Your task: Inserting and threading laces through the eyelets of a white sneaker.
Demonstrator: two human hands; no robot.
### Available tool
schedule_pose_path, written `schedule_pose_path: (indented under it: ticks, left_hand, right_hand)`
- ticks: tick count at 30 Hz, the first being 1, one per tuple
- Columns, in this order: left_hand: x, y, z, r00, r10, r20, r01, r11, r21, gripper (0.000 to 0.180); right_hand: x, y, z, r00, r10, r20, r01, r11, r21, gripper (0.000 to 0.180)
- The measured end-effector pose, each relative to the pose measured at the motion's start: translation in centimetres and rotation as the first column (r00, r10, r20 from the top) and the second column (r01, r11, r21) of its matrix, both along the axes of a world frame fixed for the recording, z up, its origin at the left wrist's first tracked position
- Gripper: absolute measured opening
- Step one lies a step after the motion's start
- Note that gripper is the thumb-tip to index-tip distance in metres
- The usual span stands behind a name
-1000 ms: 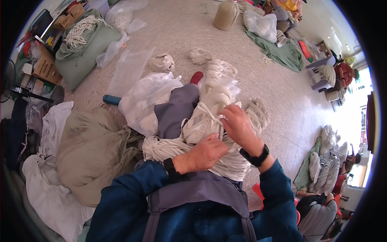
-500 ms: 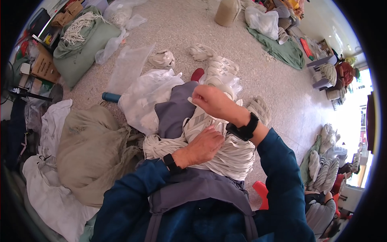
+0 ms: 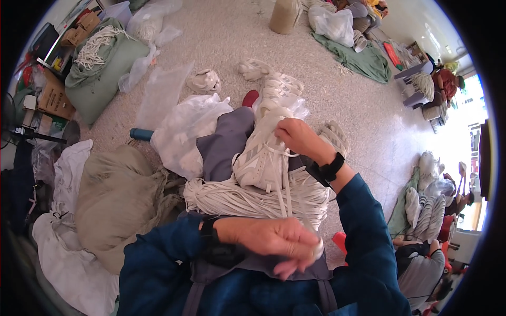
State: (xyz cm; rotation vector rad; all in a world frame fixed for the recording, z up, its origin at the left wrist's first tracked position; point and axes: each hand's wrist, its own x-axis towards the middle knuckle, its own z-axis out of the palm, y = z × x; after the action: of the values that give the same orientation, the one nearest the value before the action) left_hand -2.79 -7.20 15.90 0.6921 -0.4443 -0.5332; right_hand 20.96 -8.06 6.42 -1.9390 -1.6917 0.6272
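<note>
**Holding a white lace (image 3: 284,197) that runs from a pale shoe (image 3: 258,171)**

The shoe, cream with grey stripes, sits in front of the person's body, just beyond a thick bundle of pale laces (image 3: 224,199) that stretches crosswise nearer the waist. Strands of the lace hang from its upper side and pass over the bundle.

The right hand (image 3: 299,138) is at the upper end of the shoe, fingers curled inward and tips against it; whether they clamp on the lace cannot be told. The left hand (image 3: 274,239), blurred, is well apart from it, close to the waist, with thumb and fingers closed on the lace. Both wrists wear dark bands.

Left of the shoe a grey-trousered leg (image 3: 224,150) shows, and beside that lies a translucent plastic bag (image 3: 182,137), its near side by a blue cylinder (image 3: 141,134). Ahead, more pale shoes (image 3: 204,80) lie on the speckled floor (image 3: 369,121).

Further left, a khaki cloth heap (image 3: 116,195) rests next to white cloth (image 3: 74,263). Beyond, a green sack (image 3: 108,76) carries loose laces (image 3: 97,47) on top. At the far right, a person in grey (image 3: 421,274) sits near the lower rim.
</note>
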Motion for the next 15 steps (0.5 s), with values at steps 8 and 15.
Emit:
schedule_pose_path:
  ticks: [8,15]
  left_hand:
    - [1.0,2.6,-1.3,0.696,0.250,0.673,-0.715,0.157,0.681,0.015]
    - [2.1,0.1,-5.0,0.749,0.201,0.632,-0.649,0.026,0.761,0.013]
  right_hand:
    - [-1.7,-4.5,5.6,0.785,-0.164,-0.598,0.107,0.986,-0.131,0.028]
    - [-5.9,-14.4,6.5,0.589,-0.103,-0.802,-0.177,0.951,-0.252,0.036]
